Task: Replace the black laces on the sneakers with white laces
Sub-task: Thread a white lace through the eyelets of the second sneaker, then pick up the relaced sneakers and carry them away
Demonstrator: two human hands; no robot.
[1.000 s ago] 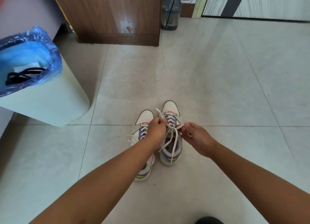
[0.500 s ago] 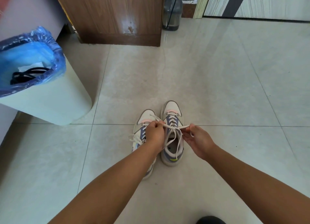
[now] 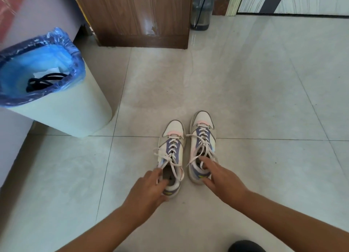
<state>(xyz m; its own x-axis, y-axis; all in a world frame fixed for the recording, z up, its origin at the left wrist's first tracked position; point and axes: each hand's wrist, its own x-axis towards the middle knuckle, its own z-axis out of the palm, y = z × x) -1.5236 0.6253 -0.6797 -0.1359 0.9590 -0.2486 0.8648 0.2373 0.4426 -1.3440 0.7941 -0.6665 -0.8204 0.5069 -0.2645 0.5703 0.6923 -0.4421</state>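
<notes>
Two sneakers stand side by side on the tiled floor [image 3: 245, 93], toes pointing away from the person. Both are threaded with white laces. No brand name or other writing can be read on either shoe; only pink, purple and yellow patches show.

The left sneaker [image 3: 172, 138] sits slightly nearer the person than the right sneaker [image 3: 203, 131]. The left hand [image 3: 147, 189] is at the heel of the left sneaker, fingers curled around the heel collar, with loose ends of its white lace [image 3: 171, 153] lying across the fingers. The right hand [image 3: 222, 180] is at the heel of the right sneaker, one finger reaching into the shoe opening and the others against the outer heel; its white lace [image 3: 201, 138] trails loose over the opening.

Well to the left of the sneakers stands a pale bin [image 3: 62, 114] lined with a blue bag [image 3: 20, 70], and black laces [image 3: 44, 80] lie inside it. Beyond the sneakers is a wooden cabinet [image 3: 136, 16], with a grey container [image 3: 202, 12] just right of it.
</notes>
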